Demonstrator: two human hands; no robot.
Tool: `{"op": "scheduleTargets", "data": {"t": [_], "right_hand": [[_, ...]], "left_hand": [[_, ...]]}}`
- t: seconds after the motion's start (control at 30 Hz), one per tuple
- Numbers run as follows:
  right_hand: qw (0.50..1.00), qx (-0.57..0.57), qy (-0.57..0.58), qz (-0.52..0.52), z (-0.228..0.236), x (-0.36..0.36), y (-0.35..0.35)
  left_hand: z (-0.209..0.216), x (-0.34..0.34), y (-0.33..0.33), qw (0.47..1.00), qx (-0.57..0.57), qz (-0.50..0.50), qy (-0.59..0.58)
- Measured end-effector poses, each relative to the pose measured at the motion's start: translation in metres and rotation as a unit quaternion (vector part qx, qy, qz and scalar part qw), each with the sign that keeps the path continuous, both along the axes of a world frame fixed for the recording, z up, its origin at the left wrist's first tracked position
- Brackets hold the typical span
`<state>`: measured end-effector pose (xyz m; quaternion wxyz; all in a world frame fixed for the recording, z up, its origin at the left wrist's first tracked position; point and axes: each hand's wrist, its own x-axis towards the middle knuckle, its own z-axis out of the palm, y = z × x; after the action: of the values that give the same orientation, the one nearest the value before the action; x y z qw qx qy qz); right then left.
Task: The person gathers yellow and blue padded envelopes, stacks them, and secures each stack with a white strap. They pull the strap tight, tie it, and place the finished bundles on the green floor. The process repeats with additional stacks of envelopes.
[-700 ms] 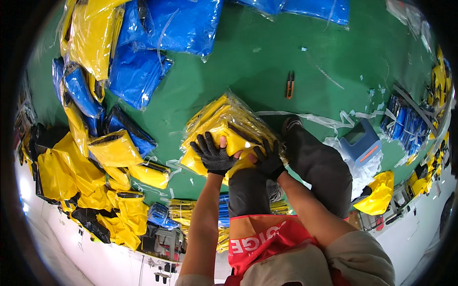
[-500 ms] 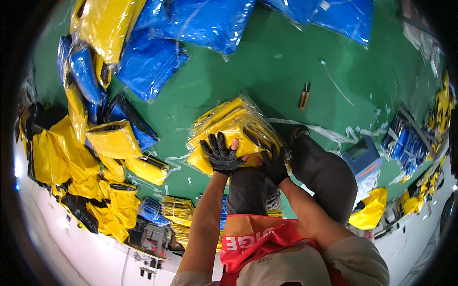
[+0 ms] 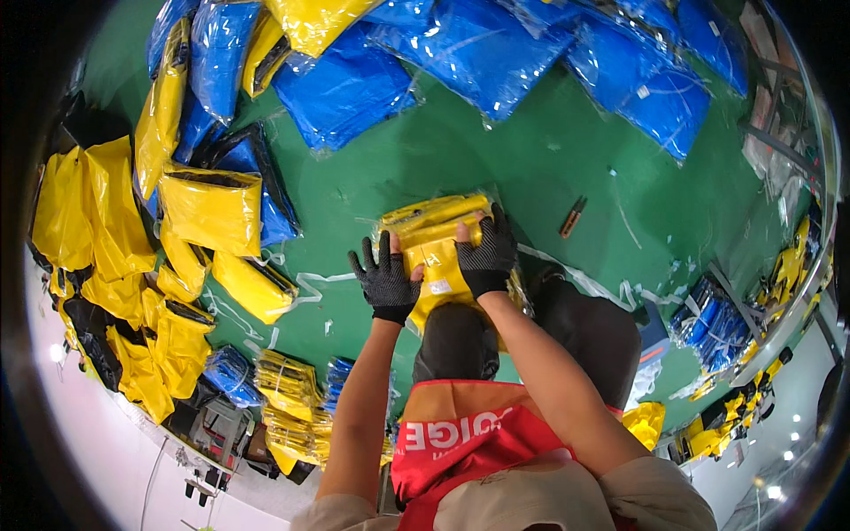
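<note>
A stack of yellow, clear-wrapped folded packs lies on the floor in front of me, with a small white label on its top one. At the left edge of the stack, my left hand is open with fingers spread, its thumb side touching the yellow. My right hand lies open along the right side of the stack, fingers stretched away from me. Both hands wear dark dotted gloves that leave some fingertips bare. My dark-trousered knee is at the near edge of the stack and hides part of it.
Orange-handled snips lie on the green floor to the right, near a white strap. Blue wrapped packs spread across the far side. Yellow packs pile up on the left, and tied bundles stand behind left.
My hands have moved apart, from close together on the near part of the stack to its two sides. The stack now looks neater and squarer. My view has shifted.
</note>
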<state>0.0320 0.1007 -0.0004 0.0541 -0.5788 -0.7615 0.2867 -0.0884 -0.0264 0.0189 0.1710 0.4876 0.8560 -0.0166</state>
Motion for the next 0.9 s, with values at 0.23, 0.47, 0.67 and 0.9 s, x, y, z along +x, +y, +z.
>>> {"op": "scheduleTargets", "data": {"t": [0.23, 0.47, 0.67, 0.9], "right_hand": [[0.994, -0.029, 0.095, -0.039, -0.048, -0.009, -0.017], [0.995, 0.017, 0.076, -0.062, -0.069, -0.02, -0.021], [0.99, 0.029, 0.124, -0.066, -0.068, -0.012, -0.024], [0.985, 0.047, 0.152, -0.063, -0.066, -0.005, -0.027]], "left_hand": [[-0.059, -0.029, -0.02, 0.976, 0.173, 0.017, -0.13], [-0.079, -0.044, -0.018, 0.956, 0.19, 0.153, -0.165], [-0.105, -0.091, -0.007, 0.91, -0.11, 0.277, -0.288], [-0.165, -0.12, -0.024, 0.749, 0.031, 0.266, -0.606]]}}
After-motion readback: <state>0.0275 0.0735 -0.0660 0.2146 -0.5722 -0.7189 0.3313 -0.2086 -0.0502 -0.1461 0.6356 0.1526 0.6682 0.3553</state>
